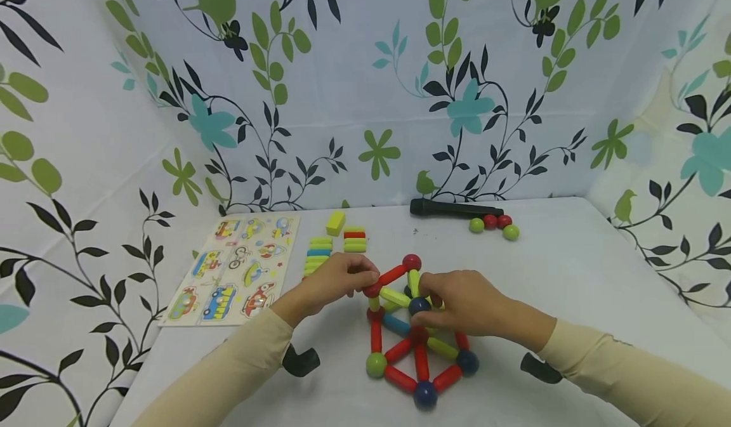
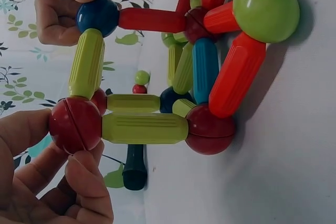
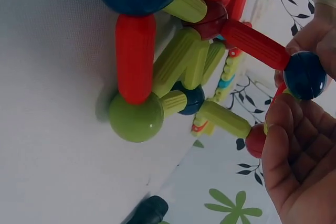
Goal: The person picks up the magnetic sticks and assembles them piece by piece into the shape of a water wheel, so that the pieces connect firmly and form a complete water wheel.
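A frame of plastic rods and balls in red, yellow-green and blue stands on the table between the hands. My left hand pinches a red ball at its raised upper left corner, fingertips on either side. My right hand holds a dark blue ball between thumb and fingers. A yellow-green rod joins these two balls. Another yellow-green rod runs from the held red ball down to a lower red ball. From the blue ball, a red rod leads to another red ball.
Behind the left hand lie several loose rods and a yellow block. A picture board with vehicles is at left. Towards the back right are a black microphone and loose red and green balls. Patterned cloth hangs behind.
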The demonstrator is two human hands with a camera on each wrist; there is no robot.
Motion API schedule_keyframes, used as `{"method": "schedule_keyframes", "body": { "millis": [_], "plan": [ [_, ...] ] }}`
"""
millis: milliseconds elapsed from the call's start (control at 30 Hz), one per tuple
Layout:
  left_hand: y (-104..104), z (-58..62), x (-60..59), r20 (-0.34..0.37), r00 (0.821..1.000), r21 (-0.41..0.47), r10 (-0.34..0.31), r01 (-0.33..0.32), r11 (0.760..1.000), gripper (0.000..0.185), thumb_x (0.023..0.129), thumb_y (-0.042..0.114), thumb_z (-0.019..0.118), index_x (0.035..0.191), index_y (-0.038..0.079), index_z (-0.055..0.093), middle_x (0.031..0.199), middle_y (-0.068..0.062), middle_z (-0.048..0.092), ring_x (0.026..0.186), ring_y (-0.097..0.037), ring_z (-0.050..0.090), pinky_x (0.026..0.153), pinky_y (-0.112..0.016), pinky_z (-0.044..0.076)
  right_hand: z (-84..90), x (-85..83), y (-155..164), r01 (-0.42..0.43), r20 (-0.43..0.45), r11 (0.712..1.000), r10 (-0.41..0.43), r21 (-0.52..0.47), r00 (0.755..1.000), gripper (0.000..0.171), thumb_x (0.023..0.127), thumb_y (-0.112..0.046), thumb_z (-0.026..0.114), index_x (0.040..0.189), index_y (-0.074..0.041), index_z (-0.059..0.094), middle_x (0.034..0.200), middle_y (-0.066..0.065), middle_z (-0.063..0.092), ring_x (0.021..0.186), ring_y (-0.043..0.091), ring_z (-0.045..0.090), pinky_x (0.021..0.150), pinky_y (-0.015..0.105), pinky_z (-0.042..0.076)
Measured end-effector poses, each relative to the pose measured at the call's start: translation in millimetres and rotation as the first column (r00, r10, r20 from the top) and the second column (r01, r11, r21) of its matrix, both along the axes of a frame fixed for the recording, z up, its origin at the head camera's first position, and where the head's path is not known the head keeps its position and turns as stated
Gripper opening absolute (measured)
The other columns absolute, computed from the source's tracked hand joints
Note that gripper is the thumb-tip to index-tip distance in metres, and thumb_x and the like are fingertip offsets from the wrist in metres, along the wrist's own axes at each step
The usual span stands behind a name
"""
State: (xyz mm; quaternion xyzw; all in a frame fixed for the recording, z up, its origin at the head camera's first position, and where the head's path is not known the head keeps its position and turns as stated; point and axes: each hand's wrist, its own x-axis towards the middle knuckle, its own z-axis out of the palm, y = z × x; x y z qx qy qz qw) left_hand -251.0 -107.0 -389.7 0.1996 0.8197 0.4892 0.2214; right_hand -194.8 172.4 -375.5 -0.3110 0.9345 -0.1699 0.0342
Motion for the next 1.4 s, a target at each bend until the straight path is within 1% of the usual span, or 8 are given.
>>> {"method": "schedule_keyframes", "body": {
  "millis": [200,400,533,733,867,1067,1267,1400],
  "plan": [
    [0,0.4,3.8,-0.024,1.0,0.006,0.013,-0.012,1.0,0.019,0.099,0.033,0.066,0.111,0.018,0.072,0.097,-0.001,0.073,0.097,-0.025,0.062,0.082,-0.034,0.053,-1.1,-1.1,2,-0.031,0.006,0.999,0.031,-0.042,0.999,0.031,0.085,-0.045,0.081,0.097,-0.024,0.062,0.077,-0.017,0.061,0.066,0.001,0.054,0.06,0.023,0.048],
    [-1,0.4,5.1,-0.071,0.997,0.019,0.03,-0.029,0.999,0.018,0.099,0.03,0.067,0.111,0.017,0.072,0.096,0.0,0.072,0.096,-0.025,0.063,0.083,-0.035,0.054,0.8,0.8,4,-0.128,0.068,0.992,0.129,-0.016,0.989,0.039,0.089,-0.038,0.079,0.122,-0.022,0.064,0.1,-0.014,0.068,0.081,0.007,0.063,0.072,0.022,0.052],
    [-1,1.3,6.0,-0.084,0.995,0.024,0.045,-0.043,0.999,0.018,0.1,0.029,0.067,0.111,0.016,0.072,0.096,0.0,0.072,0.096,-0.026,0.064,0.083,-0.034,0.055,-0.5,1.8,6,-0.188,0.038,0.982,0.187,0.01,0.982,0.045,0.09,-0.034,0.079,0.13,-0.023,0.062,0.105,-0.011,0.066,0.079,0.006,0.062,0.071,0.021,0.052],
    [0,0.6,9.1,-0.059,0.995,0.02,0.079,-0.078,0.997,0.017,0.1,0.028,0.066,0.111,0.017,0.072,0.095,0.0,0.072,0.103,-0.038,0.062,0.082,-0.034,0.054,-4.3,-1.4,9,-0.201,-0.002,0.979,0.201,0.039,0.98,0.047,0.091,-0.033,0.078,0.133,-0.023,0.061,0.105,-0.01,0.066,0.078,0.002,0.061,0.072,0.021,0.053],
    [0,0.3,11.2,-0.058,0.995,0.021,0.082,-0.081,0.997,0.017,0.1,0.028,0.066,0.111,0.017,0.072,0.096,0.0,0.073,0.103,-0.037,0.062,0.082,-0.034,0.054,-5.0,-2.8,11,-0.191,0.007,0.981,0.191,0.045,0.982,0.048,0.091,-0.033,0.078,0.134,-0.023,0.061,0.106,-0.01,0.067,0.081,0.003,0.062,0.074,0.021,0.054],
    [-1,0.3,13.0,-0.066,0.995,0.036,0.069,-0.067,0.997,0.018,0.1,0.028,0.066,0.111,0.016,0.072,0.096,0.0,0.073,0.105,-0.04,0.062,0.082,-0.034,0.054,-9.9,-15.0,29,-0.162,0.031,0.986,0.163,-0.029,0.986,0.032,0.088,-0.026,0.081,0.115,-0.021,0.064,0.103,-0.008,0.068,0.081,0.006,0.062,0.072,0.023,0.055],
    [-2,0.4,15.0,-0.079,0.994,0.026,0.07,-0.068,0.997,0.02,0.098,0.029,0.069,0.113,0.017,0.072,0.097,0.001,0.073,0.104,-0.039,0.063,0.082,-0.034,0.054,-30.9,-33.8,56,-0.203,0.029,0.969,0.201,0.14,0.979,0.033,0.087,-0.019,0.081,0.118,-0.026,0.073,0.111,-0.009,0.066,0.101,0.012,0.063,0.084,0.032,0.058],
    [-3,0.9,15.6,-0.08,0.994,0.02,0.068,-0.067,0.998,0.025,0.097,0.03,0.07,0.117,0.015,0.071,0.098,0.002,0.073,0.104,-0.039,0.064,0.083,-0.034,0.054,-43.2,-36.9,61,-0.256,0.035,0.943,0.254,0.213,0.966,0.04,0.086,-0.02,0.083,0.123,-0.031,0.073,0.109,-0.008,0.067,0.098,0.01,0.061,0.082,0.029,0.058]
  ]
}}
